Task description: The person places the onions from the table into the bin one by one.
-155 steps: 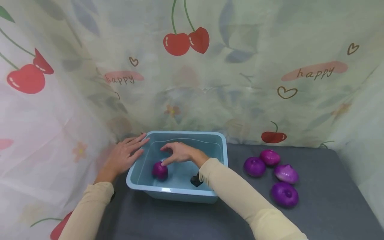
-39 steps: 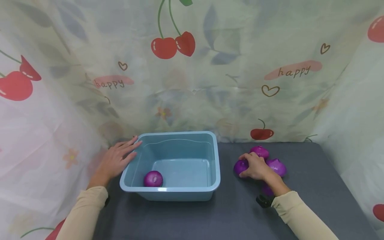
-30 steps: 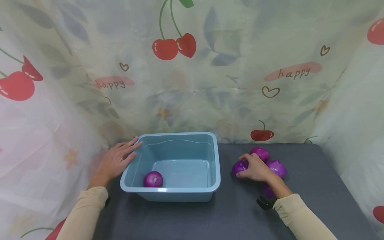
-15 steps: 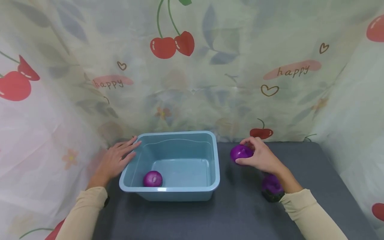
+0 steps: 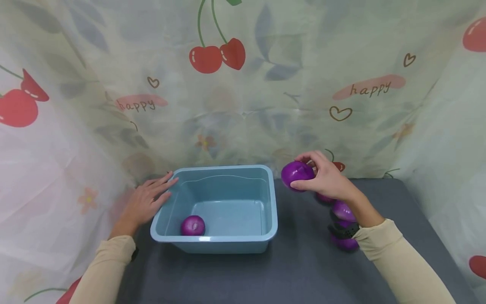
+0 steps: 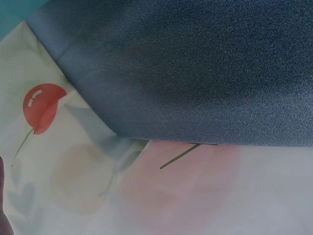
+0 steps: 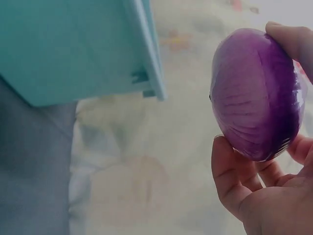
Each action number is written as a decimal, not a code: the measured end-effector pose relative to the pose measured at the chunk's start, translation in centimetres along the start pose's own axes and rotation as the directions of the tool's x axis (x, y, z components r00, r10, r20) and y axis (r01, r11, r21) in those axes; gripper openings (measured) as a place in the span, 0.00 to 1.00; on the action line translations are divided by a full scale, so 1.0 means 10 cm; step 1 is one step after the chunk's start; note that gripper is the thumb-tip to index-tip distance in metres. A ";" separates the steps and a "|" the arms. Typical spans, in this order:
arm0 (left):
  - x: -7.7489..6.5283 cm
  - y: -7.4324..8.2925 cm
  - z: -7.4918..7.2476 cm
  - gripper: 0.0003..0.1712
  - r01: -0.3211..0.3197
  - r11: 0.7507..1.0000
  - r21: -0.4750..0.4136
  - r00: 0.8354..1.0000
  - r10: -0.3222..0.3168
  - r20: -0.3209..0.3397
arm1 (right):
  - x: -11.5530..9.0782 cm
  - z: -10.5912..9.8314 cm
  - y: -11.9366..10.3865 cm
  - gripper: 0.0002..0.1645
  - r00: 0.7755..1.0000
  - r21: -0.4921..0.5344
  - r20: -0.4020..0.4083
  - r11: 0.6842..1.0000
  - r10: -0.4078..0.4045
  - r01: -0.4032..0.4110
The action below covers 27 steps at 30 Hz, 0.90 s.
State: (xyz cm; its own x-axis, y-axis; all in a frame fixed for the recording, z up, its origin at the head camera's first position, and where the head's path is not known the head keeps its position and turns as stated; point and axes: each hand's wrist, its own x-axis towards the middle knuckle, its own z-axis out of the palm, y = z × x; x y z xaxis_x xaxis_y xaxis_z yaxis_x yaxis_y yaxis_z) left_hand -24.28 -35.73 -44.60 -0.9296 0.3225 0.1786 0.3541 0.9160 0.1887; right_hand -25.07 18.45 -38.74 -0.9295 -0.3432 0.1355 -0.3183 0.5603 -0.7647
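Raised above the dark cloth, my right hand (image 5: pixel 329 179) grips a purple onion (image 5: pixel 296 175) between thumb and fingers, to the right of the light blue basin (image 5: pixel 270 202). In the right wrist view the onion (image 7: pixel 257 95) fills the hand's grasp, thumb on one side and fingertips on the other. My left hand (image 5: pixel 146 202) lies with straight fingers on the basin's left rim. One onion (image 5: pixel 193 226) rests on the basin floor, near its front left corner. Only a sliver of the left hand shows at the edge of the left wrist view.
More onions (image 5: pixel 343 211) lie on the dark cloth (image 5: pixel 296 270) under the right wrist, partly hidden by the arm and its black wrist camera (image 5: pixel 344 230). A cherry-printed curtain (image 5: pixel 247 126) encloses the back and both sides.
The right hand emptied of the earlier onion, left the basin and took another from the group at right. It has lifted this onion off the cloth. The left hand has stayed at the rim.
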 end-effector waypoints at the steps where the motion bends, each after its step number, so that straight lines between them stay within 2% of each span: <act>1: 0.00 0.00 0.00 0.32 0.000 1.000 0.001 1.000 0.000 -0.002 | 0.03 0.00 -0.04 0.40 1.000 -0.002 0.002 1.000 -0.010 0.010; 9: -0.01 -0.03 0.02 0.32 0.007 1.000 0.010 1.000 -0.007 -0.013 | 0.29 0.07 -0.33 0.38 0.996 0.058 0.068 0.996 -0.065 0.061; 17: -0.01 -0.02 0.01 0.32 0.010 1.000 0.005 1.000 -0.010 -0.003 | 0.57 0.23 -0.62 0.39 0.981 0.144 0.127 0.981 -0.147 0.128; 27: 0.01 -0.05 0.03 0.31 -0.002 1.000 -0.023 1.000 0.002 -0.013 | 0.87 0.55 -0.82 0.38 0.968 0.317 0.186 0.943 -0.169 0.104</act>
State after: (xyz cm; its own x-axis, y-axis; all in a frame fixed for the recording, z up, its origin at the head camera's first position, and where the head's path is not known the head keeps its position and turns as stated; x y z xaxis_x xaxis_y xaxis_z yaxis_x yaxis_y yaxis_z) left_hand -24.54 -36.07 -44.92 -0.9275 0.3208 0.1918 0.3582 0.9097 0.2103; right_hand -29.55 6.69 -34.71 -0.8112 -0.5670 0.1434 -0.3376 0.2539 -0.9064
